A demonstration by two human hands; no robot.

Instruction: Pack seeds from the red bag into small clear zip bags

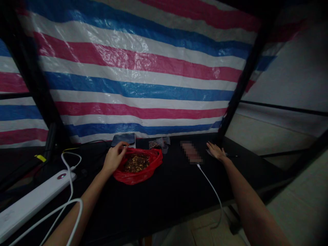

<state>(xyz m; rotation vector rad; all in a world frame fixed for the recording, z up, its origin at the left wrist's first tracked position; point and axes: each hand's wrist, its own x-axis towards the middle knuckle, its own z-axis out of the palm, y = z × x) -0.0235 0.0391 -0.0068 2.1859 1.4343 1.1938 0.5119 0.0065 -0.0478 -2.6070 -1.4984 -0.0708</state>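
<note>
A red plastic bag (151, 167) lies open on the black table (169, 191), holding a heap of small brown pieces (136, 162). My left hand (114, 158) rests at the bag's left rim, fingers curled in a pinch on its edge. My right hand (215, 151) lies flat on the table at the right, fingers stretched out over a small pale sheet, empty. Between the hands sits a blurred-out object (191, 152) with a white cable (211, 186) running from it off the table's front edge.
A dark phone-like device (123, 139) and small clear packets (160, 142) lie behind the bag. A white power strip (33, 198) with white cables (68, 191) lies at the left. A striped tarp (143, 75) walls off the back; black frame posts (241, 85) stand at the sides.
</note>
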